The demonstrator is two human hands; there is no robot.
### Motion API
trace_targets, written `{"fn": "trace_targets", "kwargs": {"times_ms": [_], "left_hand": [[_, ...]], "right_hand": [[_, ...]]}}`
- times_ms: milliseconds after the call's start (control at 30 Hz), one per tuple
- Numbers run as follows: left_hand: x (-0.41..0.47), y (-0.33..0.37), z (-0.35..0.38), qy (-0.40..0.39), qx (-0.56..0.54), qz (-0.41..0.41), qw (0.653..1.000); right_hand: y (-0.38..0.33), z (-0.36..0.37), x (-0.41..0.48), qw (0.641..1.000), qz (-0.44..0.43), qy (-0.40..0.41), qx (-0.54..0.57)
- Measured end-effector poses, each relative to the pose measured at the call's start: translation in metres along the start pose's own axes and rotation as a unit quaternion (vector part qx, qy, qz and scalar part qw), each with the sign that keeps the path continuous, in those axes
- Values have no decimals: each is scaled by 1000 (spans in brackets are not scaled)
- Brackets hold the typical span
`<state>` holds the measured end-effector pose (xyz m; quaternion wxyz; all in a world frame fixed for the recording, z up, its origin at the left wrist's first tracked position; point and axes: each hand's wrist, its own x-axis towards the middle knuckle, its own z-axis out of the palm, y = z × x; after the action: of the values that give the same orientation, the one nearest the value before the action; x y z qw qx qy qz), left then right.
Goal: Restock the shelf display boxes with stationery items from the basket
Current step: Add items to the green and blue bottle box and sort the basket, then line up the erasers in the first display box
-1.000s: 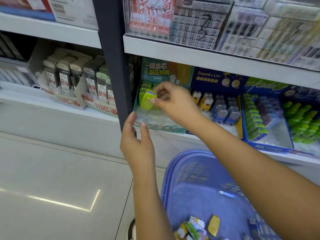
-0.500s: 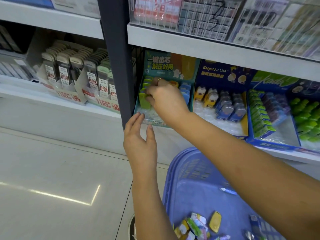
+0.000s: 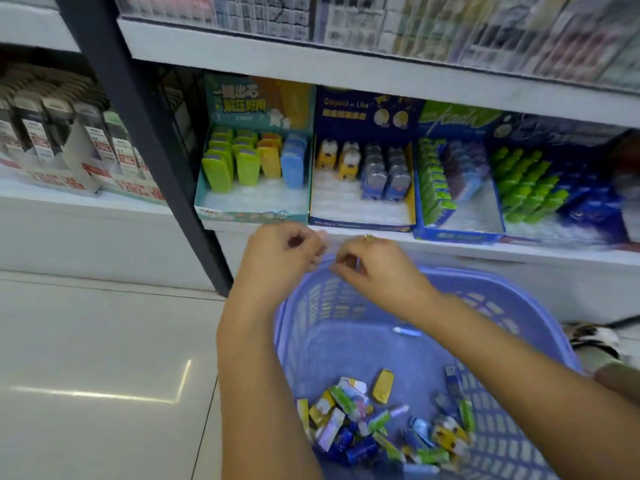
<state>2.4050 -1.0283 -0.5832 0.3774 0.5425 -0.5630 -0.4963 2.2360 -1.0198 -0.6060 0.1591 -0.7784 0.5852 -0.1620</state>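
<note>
**Two hands over one basket, shelf boxes behind**

One purple basket [image 3: 346, 344] is nearest, with one loose pile of stationery packs [image 3: 367, 420] in its bottom. Left hand [image 3: 284, 251] and right hand [image 3: 374, 268] hover over its far rim, fingers curled; any pinch too blurred to tell. Beyond, the teal display box [image 3: 249, 211] holds four rows.

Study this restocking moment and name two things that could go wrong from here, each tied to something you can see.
1. The small packets in the lilac plastic basket lie in one mixed heap, so a piece could easily end up in the wrong display box.
2. In the teal cardboard display box, the front lime-green case leans sideways; sliding another in beside it may tip it over.
</note>
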Motion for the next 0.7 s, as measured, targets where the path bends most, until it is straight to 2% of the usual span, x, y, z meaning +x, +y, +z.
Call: {"fn": "trace_targets", "kwargs": {"times_ms": [100, 200, 300, 400, 467, 533, 567, 700], "left_hand": [[9, -18, 50, -147, 101, -76, 981], [13, -61, 95, -246, 259, -137, 924], [-1, -112, 120, -301, 415, -209, 833], [-18, -152, 126, -370, 515, -301, 712], [-22, -166, 128, -404, 543, -317, 664], [-24, -171, 131, -415, 546, -341, 644], [-27, -173, 133, -413, 539, -352, 644], [-35, -184, 140, -389, 530, -341, 672]], "right_hand": [[59, 36, -49, 980, 83, -177, -39], [99, 76, -87, 945, 115, -303, -42], [117, 111, -110, 927, 153, -340, 39], [128, 136, -123, 925, 121, -359, 4], [133, 145, -130, 918, 131, -374, -10], [141, 153, -135, 916, 132, -376, -36], [144, 153, -136, 917, 130, -372, -60], [155, 144, -136, 928, 156, -338, -5]]}}
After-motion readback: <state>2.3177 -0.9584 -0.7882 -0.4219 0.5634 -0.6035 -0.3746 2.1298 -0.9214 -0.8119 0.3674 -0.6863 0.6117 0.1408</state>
